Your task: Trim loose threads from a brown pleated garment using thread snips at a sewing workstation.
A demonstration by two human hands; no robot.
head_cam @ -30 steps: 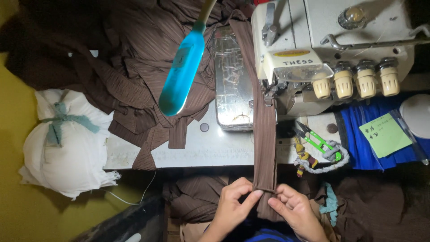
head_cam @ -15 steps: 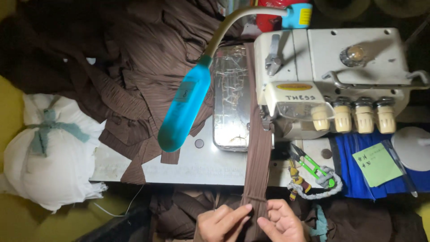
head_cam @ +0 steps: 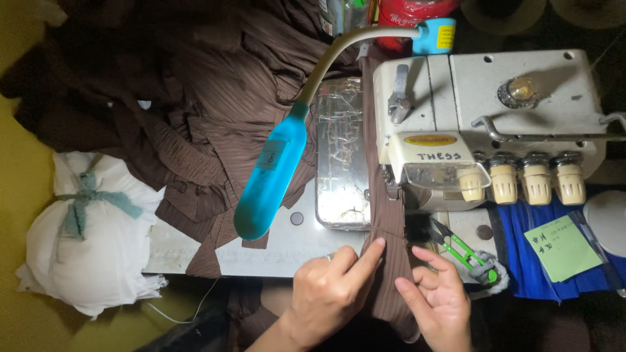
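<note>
Hands meet at the table's near edge on a narrow strip of brown ribbed fabric [head_cam: 386, 221] that runs under the cream overlock sewing machine [head_cam: 456, 124]. Left hand [head_cam: 326, 296] presses it flat with extended fingers; right hand [head_cam: 440, 300] pinches its edge, keeping it straight for the presser foot. Turquoise gooseneck lamp [head_cam: 267, 182] hangs alongside, over the work.

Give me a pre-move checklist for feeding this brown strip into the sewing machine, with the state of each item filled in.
1. Left hand on the brown strip, forefinger pressing it flat: ok.
2. Right hand pinching the strip's right edge: ok.
3. Strip running straight up beside the sewing machine: ok.
4. Strip under the presser foot: cannot tell, hidden by the machine head.
5. Blue lamp clear of the hands: ok.
6. Green snips clear of the strip: ok, lying to its right.
</note>
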